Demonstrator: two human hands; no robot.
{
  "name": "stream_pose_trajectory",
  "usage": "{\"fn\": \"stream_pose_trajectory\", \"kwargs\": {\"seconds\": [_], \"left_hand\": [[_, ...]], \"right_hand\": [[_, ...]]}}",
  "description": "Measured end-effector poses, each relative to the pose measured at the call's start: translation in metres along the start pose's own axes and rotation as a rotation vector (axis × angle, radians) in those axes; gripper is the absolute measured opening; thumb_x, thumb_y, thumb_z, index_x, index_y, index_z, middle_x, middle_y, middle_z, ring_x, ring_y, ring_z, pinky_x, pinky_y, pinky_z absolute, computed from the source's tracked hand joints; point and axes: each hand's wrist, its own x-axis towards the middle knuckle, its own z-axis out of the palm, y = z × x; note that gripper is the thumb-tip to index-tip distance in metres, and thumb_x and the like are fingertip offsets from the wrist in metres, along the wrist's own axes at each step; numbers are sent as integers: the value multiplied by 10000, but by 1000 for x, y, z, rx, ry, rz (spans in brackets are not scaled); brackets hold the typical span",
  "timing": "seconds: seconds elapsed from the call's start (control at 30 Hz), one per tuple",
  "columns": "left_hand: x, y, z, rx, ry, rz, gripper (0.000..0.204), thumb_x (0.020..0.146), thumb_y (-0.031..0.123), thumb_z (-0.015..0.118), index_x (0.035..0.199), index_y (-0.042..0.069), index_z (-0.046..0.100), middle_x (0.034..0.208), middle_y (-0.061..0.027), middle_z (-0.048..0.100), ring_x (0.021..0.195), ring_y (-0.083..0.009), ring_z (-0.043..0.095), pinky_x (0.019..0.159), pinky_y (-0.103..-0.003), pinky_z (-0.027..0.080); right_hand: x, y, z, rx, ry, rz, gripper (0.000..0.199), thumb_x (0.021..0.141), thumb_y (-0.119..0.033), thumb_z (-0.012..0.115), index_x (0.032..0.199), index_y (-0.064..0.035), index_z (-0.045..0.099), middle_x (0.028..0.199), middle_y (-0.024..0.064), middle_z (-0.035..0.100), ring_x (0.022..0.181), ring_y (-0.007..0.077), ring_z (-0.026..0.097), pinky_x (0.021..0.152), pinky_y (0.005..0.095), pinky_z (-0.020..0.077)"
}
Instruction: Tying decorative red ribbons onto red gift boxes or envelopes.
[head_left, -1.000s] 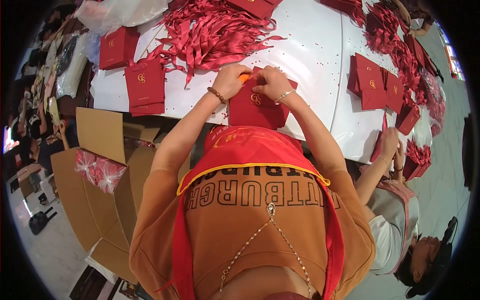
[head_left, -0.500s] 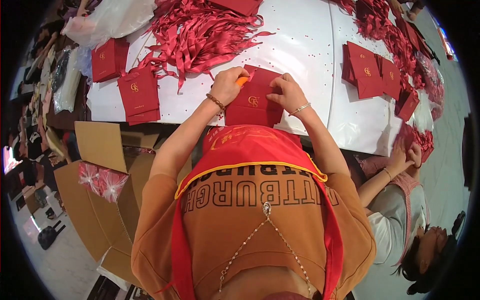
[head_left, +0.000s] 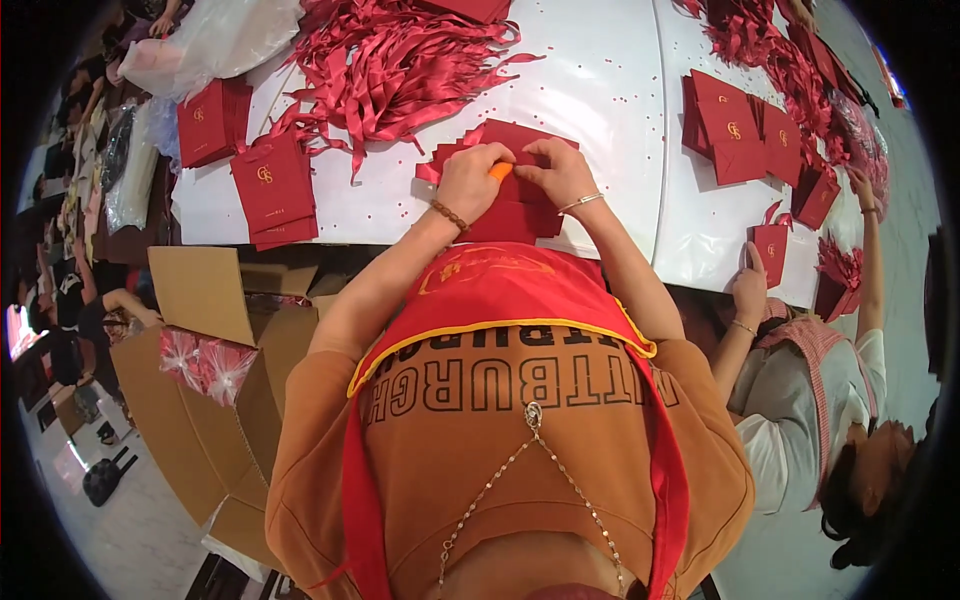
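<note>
My left hand (head_left: 474,184) is closed around a small orange tool (head_left: 501,171), whose kind I cannot make out. Facing it, my right hand (head_left: 560,174) has its fingers pinched together close to the tool's tip. What lies between those fingertips is too small to tell. Under both hands, at the table's near edge, lie flat red paper gift bags (head_left: 515,221). A short piece of red ribbon (head_left: 428,172) shows at the left of my left hand.
A heap of red ribbons (head_left: 385,75) lies ahead to the left. Stacked red bags (head_left: 273,190) stand left, more bags (head_left: 733,130) right. Red specks dot the white table (head_left: 600,80). An open cardboard box (head_left: 205,400) sits lower left. A co-worker's hand (head_left: 748,290) touches a bag at right.
My hands have come closer together over the bags, the left moving right. The bags beneath now look fanned out, with ribbon showing at left. The co-worker's hands have moved apart.
</note>
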Motion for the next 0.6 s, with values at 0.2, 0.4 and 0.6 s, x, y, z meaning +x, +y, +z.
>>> {"fn": "stream_pose_trajectory", "kwargs": {"seconds": [0.2, 0.4, 0.6], "left_hand": [[-1, -6, 3, -113, 15, -111, 93, 752, 51, 569, 837, 35, 603, 735, -141, 622, 679, -286, 612, 602, -361, 480], [5, -6, 2, -402, -74, -418, 157, 741, 24, 585, 898, 26, 590, 682, -114, 620, 559, -208, 604, 502, -290, 465], [7, -11, 5, -241, -135, -268, 215, 761, -19, 565, 974, -9, 544, 614, -48, 567, 485, -94, 520, 432, -231, 414]], "right_hand": [[-2, -2, 1, 24, -19, 36, 285, 689, -191, 685, 936, -62, 625, 854, 130, 581, 800, 284, 564, 708, 351, 448], [-2, 2, 2, 168, -35, -3, 253, 706, -142, 666, 936, -52, 614, 840, 121, 580, 777, 268, 562, 696, 335, 444], [-5, 2, 5, 227, -11, -15, 228, 711, -102, 656, 925, -41, 603, 840, 124, 593, 734, 249, 559, 670, 316, 444]]}}
